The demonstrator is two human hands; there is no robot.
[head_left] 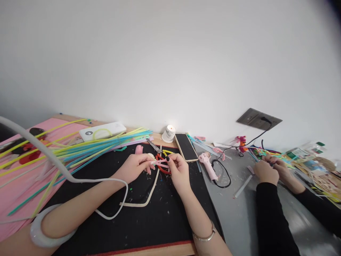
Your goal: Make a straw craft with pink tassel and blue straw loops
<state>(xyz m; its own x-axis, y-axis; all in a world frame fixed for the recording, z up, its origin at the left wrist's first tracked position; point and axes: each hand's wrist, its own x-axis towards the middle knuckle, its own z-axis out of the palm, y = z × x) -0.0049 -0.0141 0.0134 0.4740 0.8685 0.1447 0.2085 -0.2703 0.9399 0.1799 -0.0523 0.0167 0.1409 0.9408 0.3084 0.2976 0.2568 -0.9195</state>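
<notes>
My left hand (134, 166) and my right hand (178, 169) meet over a black mat (149, 220). Both pinch a thin pink straw strip (162, 163) stretched between their fingertips. Under the strip lie red loops (162, 167) and a yellow piece. A pink folded piece (139, 149) rests just behind my left hand. My left wrist wears a pale bangle (44, 231), my right a thin bracelet (205, 237).
A sheaf of coloured straws (87, 147) fans across the left. Scissors (155, 146), a lit candle (169, 133), a phone (186, 146), a pink glue gun (207, 164) and a white cable (80, 179) lie about. Another person's hands (271, 169) in black sleeves work at right.
</notes>
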